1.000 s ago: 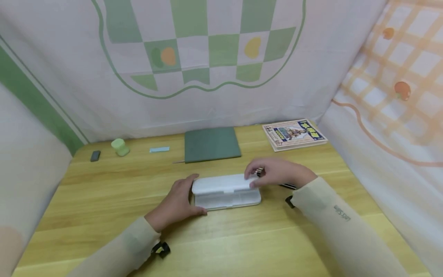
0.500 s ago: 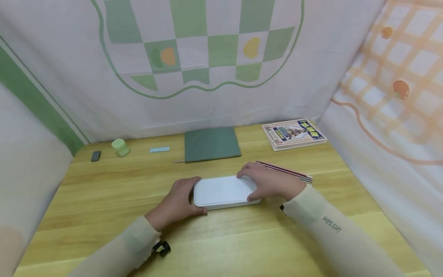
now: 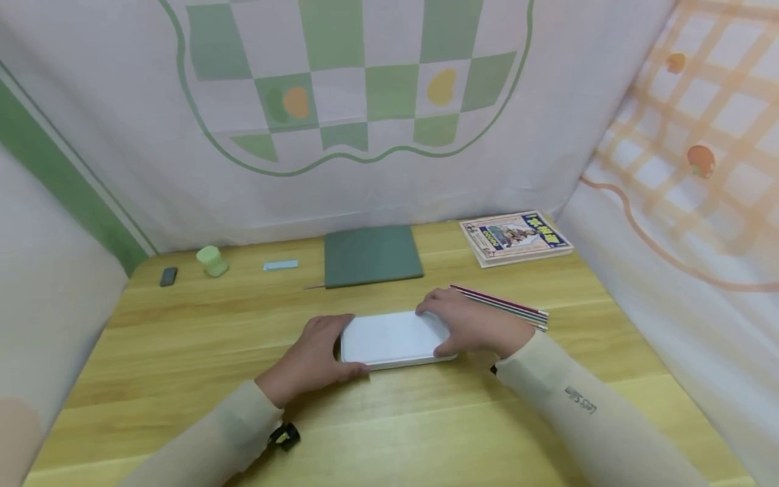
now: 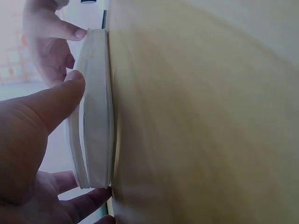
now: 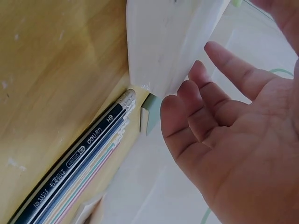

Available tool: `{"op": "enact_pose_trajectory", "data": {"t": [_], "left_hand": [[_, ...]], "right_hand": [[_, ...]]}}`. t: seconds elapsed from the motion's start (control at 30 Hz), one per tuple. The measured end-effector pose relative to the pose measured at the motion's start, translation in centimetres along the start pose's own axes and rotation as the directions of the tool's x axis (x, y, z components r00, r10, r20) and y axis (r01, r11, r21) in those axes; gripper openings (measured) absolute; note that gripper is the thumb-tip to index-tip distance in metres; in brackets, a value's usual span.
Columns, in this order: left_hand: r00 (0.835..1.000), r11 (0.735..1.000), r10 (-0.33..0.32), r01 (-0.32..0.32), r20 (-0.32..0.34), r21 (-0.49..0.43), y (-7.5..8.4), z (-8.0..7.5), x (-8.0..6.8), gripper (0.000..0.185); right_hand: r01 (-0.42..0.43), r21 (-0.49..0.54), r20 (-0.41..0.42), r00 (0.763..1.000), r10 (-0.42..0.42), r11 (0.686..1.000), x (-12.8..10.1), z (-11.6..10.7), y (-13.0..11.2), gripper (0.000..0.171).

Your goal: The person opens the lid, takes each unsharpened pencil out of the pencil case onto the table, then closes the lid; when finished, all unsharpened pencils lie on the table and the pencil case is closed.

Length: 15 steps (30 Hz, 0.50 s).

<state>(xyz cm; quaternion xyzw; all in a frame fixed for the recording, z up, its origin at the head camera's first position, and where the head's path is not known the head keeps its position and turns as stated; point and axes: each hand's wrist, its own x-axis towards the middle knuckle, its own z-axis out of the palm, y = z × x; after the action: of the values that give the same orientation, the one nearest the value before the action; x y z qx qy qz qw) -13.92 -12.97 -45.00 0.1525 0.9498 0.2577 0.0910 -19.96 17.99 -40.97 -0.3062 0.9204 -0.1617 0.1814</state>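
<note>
**K:** Wooden tabletop [image 3: 182, 338], checked green-and-white cloth backdrop [image 3: 365, 101] across the upper frame. What's centre?

**M:** Flat white plastic pencil case with rounded corners [image 3: 392, 338], lying just below centre frame, lid down. Left wrist view shows the seam [image 4: 84, 140] between lid and base nearly shut, maybe not latched.

**K:** Hands?

**M:** Left hand [image 3: 310, 362] grips the case's left end: thumb on the lid, fingers curled under the near edge. Right hand [image 3: 471, 325] rests on the right end, fingers loosely bent, lying against the lid rather than clamping it, per right wrist view.

**K:** Anything else?

**M:** Bundle of striped and black wooden pencils [image 3: 502, 308] just right of the right hand, on the table, outside the case. Dark green flat notebook [image 3: 372, 255] behind, colourful picture book [image 3: 517, 237] upper right. Small light green cylinder [image 3: 211, 260], small dark object [image 3: 168, 275] and pale blue strip [image 3: 280, 264] at left.

**K:** Step?

**M:** Looks like closing the case, near the end. Next move probably needs even downward pressure on both ends to seat the lid. Can't tell whether it's clicked.
</note>
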Motion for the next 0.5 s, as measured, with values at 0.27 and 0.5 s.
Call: {"op": "enact_pose_trajectory", "data": {"t": [0.27,0.5], "left_hand": [[1.000,1.000,-0.011,0.011,-0.005,0.008,0.10,-0.07,0.10,0.106],[1.000,1.000,0.002,-0.002,-0.003,-0.002,0.31,-0.12,-0.01,0.106]], "right_hand": [[0.015,0.005,0.001,1.000,-0.015,1.000,0.02,-0.16,-0.44,0.074],[0.035,-0.013,-0.006,0.999,-0.035,0.999,-0.17,0.13,-0.04,0.073]]}}
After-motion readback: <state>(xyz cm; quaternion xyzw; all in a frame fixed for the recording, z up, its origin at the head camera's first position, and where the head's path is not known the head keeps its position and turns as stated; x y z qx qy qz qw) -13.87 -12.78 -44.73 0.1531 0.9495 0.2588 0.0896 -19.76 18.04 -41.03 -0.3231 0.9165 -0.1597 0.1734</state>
